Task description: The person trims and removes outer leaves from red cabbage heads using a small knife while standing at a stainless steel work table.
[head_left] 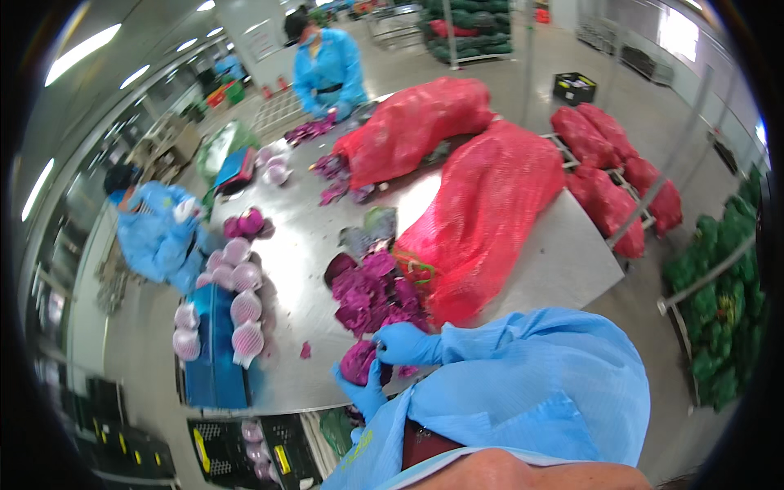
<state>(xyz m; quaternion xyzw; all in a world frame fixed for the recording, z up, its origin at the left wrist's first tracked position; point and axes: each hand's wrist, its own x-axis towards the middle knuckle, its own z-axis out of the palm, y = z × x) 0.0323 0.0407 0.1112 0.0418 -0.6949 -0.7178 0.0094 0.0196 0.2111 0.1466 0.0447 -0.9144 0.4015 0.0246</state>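
Note:
A peeled red cabbage head [358, 364] rests in my left hand [362, 387], close to the near edge of the metal table [288, 367]. My right hand [404, 344], in a blue glove like the left, grips the cabbage's upper right side. Its fingertips are partly hidden, so I cannot tell whether they hold a tool or a leaf. Just beyond both hands lies a pile of loose purple cabbage leaves [367, 294]. Beside that pile slumps a red mesh sack [490, 214], its mouth towards the leaves.
Foam-netted cabbages [247, 306] line a blue box [211, 355] on the left. Below the table edge stands a black crate [226, 453]. Another red sack [422, 122] lies farther back. Two co-workers in blue, one person [159, 226] left and one person [331, 67] beyond, stand at the table.

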